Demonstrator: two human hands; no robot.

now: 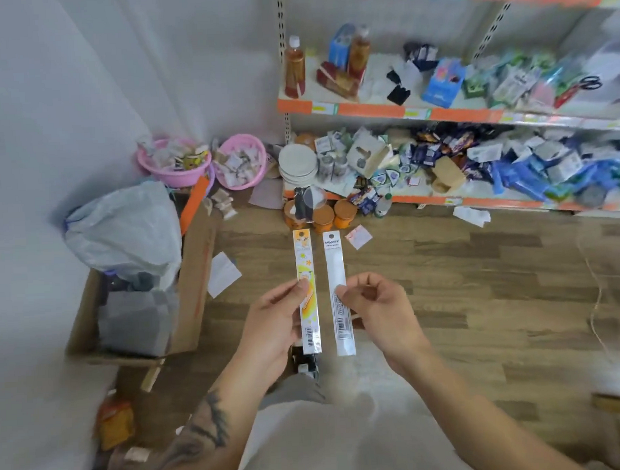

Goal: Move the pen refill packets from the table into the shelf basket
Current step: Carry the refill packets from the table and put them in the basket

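Note:
I hold two long narrow pen refill packets upright side by side over the wooden floor. My left hand point(273, 325) pinches the orange-and-yellow printed packet point(305, 267) about at its middle. My right hand point(379, 310) pinches the plain white packet point(335, 269) at its middle too. The two packets are a small gap apart and do not touch. Two pink baskets point(239, 145) filled with small packets sit on the floor at the far left of the shelf. No table is in view.
An orange-edged shelf unit point(367, 109) at the right carries bottles, boxes and many loose packets on two levels. Orange jars point(323, 216) stand on the floor before it. A cardboard box point(193, 275) with a grey bag lies at the left by the wall.

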